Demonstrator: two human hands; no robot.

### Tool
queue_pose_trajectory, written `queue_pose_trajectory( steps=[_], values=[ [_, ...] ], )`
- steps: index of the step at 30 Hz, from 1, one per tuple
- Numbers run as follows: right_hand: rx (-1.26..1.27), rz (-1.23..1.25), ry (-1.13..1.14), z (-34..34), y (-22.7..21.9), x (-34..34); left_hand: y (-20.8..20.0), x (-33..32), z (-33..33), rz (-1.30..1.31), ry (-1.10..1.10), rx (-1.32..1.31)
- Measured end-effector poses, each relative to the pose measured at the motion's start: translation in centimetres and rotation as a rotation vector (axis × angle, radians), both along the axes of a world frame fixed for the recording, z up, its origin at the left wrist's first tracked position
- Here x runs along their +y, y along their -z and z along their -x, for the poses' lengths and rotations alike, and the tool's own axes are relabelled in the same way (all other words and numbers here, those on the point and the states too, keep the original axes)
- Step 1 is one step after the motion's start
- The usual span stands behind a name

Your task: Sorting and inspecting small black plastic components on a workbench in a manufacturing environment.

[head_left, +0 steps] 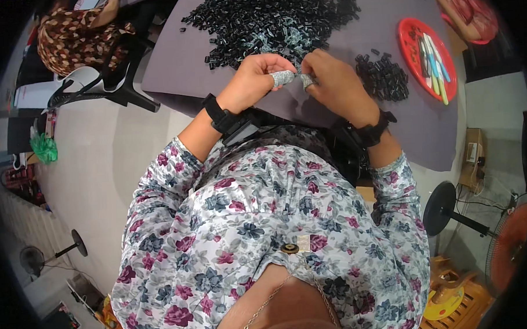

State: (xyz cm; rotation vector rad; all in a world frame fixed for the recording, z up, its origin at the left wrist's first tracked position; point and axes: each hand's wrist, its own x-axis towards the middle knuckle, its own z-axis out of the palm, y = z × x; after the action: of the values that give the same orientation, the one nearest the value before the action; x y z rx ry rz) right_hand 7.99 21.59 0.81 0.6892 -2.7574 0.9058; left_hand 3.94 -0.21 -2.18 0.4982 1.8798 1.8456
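Note:
My left hand (253, 78) and my right hand (337, 85) are close together over the near edge of the table, fingers bent into pinches. Whatever small thing sits between the fingertips is too small to make out. Pale grey wrapping covers both thumbs. Just beyond my hands spreads a large heap of small black plastic pieces (293, 10), with translucent pieces (276, 39) lying on its near side. To the right of my right hand lies a smaller heap of black pieces (385, 78).
A red oval tray (407, 29) at the right holds several slim tools with white, blue and green handles. A purple-grey cloth covers the table (178, 63). Other people sit at the far left and far right. A black chair (118, 82) stands left; a fan (513, 248) is at right.

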Motion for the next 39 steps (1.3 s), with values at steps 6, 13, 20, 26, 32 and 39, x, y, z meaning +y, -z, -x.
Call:
queue_pose_trajectory(
  steps=[6,13,20,26,32,39],
  values=[
    [-0.021,-0.048,0.018,-0.2,-0.3,-0.2,0.1,0.3,-0.2,0.012,-0.013,0.038],
    [-0.023,-0.002,0.015,-0.1,-0.2,-0.4,1.0,0.5,-0.4,0.012,-0.083,0.173],
    [-0.046,0.123,-0.079,0.3,0.0,-0.1,0.8,0.1,0.0,-0.03,-0.027,0.078],
    [-0.139,0.29,-0.078,0.3,-0.3,0.2,0.6,-0.5,0.1,-0.125,0.0,-0.081],
    [-0.281,0.49,-0.019,0.7,1.2,0.2,0.7,-0.3,0.2,-0.216,-0.016,-0.226],
    [-0.266,0.535,0.047,0.6,1.5,-0.2,0.9,0.4,0.1,-0.182,-0.051,-0.224]
  ],
)
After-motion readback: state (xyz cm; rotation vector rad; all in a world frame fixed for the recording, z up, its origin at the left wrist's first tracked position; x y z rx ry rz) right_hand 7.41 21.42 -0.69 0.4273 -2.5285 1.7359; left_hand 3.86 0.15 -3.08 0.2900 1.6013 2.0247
